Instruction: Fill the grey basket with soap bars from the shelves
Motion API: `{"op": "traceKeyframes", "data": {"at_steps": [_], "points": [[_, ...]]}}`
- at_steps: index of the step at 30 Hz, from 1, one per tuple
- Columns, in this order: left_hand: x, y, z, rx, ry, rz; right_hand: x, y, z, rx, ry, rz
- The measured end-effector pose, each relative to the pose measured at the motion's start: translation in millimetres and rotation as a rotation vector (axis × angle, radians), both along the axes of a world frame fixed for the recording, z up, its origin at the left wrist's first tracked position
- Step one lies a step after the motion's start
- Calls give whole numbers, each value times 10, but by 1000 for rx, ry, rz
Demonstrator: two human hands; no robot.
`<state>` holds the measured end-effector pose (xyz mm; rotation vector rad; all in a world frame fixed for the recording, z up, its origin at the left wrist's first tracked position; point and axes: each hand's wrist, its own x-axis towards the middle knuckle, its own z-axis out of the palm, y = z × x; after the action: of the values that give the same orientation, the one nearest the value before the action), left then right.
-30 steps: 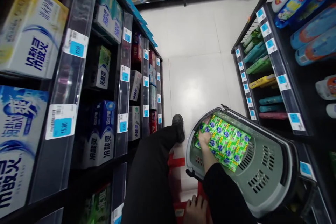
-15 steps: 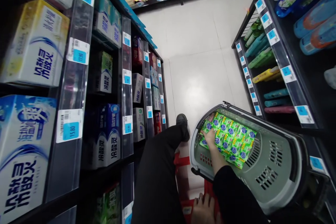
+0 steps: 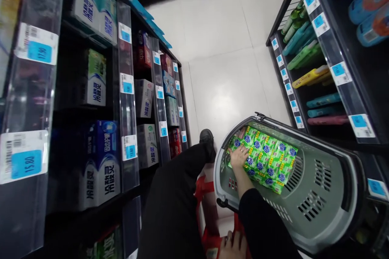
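Note:
My right hand (image 3: 238, 156) reaches into a grey shopping basket (image 3: 317, 178) and rests on the near-left end of green-wrapped packs (image 3: 267, 158) with blue labels, which look like soap bars. Its fingers lie spread over the wrapping, partly hidden from view. The packs sit side by side at the left end of the basket. At the bottom edge, my left hand (image 3: 232, 246) lies palm down on a red plastic thing (image 3: 209, 238) beside the basket. Its fingers are a little apart, and the wrist is out of frame.
On the left, dark shelves hold boxed toothpaste (image 3: 101, 162) behind clear price rails (image 3: 129, 89). Bottles (image 3: 373, 20) and brushes (image 3: 310, 77) fill the right shelf (image 3: 343, 77), close to the basket. My leg (image 3: 173, 202) stands between the left shelves and the basket. Pale tiled floor (image 3: 219, 68) runs ahead.
The view has shifted, so the left shelves slide left in the picture. My right hand now lies flatter on the green packs, its fingers more visible. My left hand stays on the red thing.

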<state>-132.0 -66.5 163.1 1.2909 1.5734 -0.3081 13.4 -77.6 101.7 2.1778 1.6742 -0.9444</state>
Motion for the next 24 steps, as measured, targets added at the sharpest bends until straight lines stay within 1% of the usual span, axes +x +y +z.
{"op": "traceKeyframes", "data": {"at_steps": [1, 3, 5, 6, 7, 9, 11, 13, 14, 15, 16, 19, 21, 22, 24], "points": [[0, 15, 5, 26, 17, 13, -9, 5, -8, 36, -2, 13], [-21, 76, 21, 79, 45, 35, -14, 52, -40, 158, 20, 87], [-73, 163, 20, 137, 64, 56, -5, 130, -115, 301, 77, 222], [-105, 205, 8, 166, 69, 67, 0, 169, -171, 347, 109, 289], [-135, 237, -14, 191, 72, 76, 3, 202, -236, 367, 133, 339], [-158, 229, -73, 217, 72, 95, 3, 232, -371, 389, 156, 388], [-82, 73, -110, 230, 75, 110, 0, 216, -480, 405, 146, 398], [122, -245, -49, 242, 82, 117, -2, 174, -534, 402, 119, 415], [263, -447, 38, 245, 85, 118, -2, 153, -540, 384, 103, 433], [420, -662, 165, 240, 78, 112, -2, 135, -535, 360, 86, 453], [582, -876, 326, 226, 74, 107, -3, 120, -521, 335, 71, 473], [1019, -1435, 902, 203, 53, 83, -19, 97, -461, 273, 58, 512], [1233, -1711, 1248, 205, 49, 66, -47, 89, -429, 248, 67, 519], [1318, -1824, 1385, 208, 50, 60, -65, 84, -419, 243, 71, 524], [1456, -2016, 1574, 213, 57, 50, -101, 65, -409, 246, 73, 537]]}}
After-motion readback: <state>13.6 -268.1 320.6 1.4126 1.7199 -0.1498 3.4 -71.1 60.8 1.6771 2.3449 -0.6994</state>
